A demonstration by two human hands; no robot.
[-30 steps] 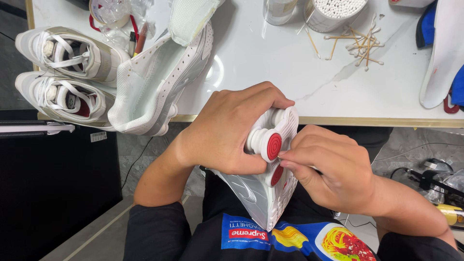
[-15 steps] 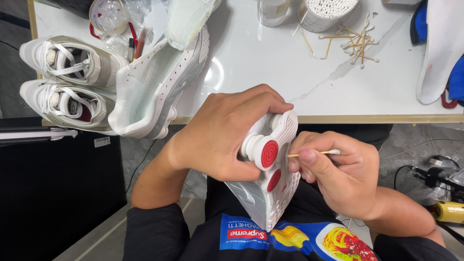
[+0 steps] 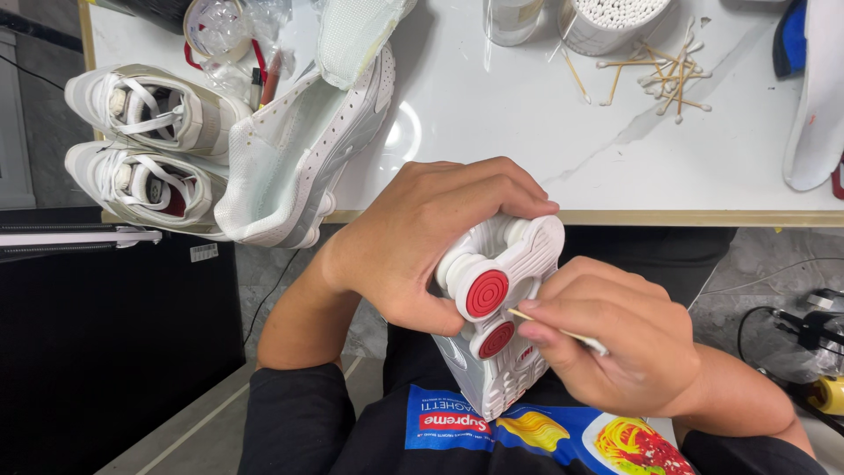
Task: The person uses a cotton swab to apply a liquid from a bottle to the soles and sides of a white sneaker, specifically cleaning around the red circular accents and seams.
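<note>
My left hand [image 3: 420,239] grips a white shoe [image 3: 501,378] held sole-up over my lap; the sole has round white pods with red centres [image 3: 486,294]. My right hand [image 3: 626,341] pinches a thin cotton swab [image 3: 563,332] whose stick tip touches the sole between the two red pods. The shoe's upper is hidden under my hands.
A white marble-look table [image 3: 492,149] lies ahead. On its left are a pair of white sneakers [image 3: 145,145] and a white mesh shoe upper [image 3: 299,149]. A tub of cotton swabs [image 3: 611,19] and loose used swabs [image 3: 659,79] sit at the back; a white insole [image 3: 818,114] lies right.
My right hand has drawn back from the sole's pods and now holds a cotton swab with its tip against the sole. The left hand keeps its grip on the shoe.
</note>
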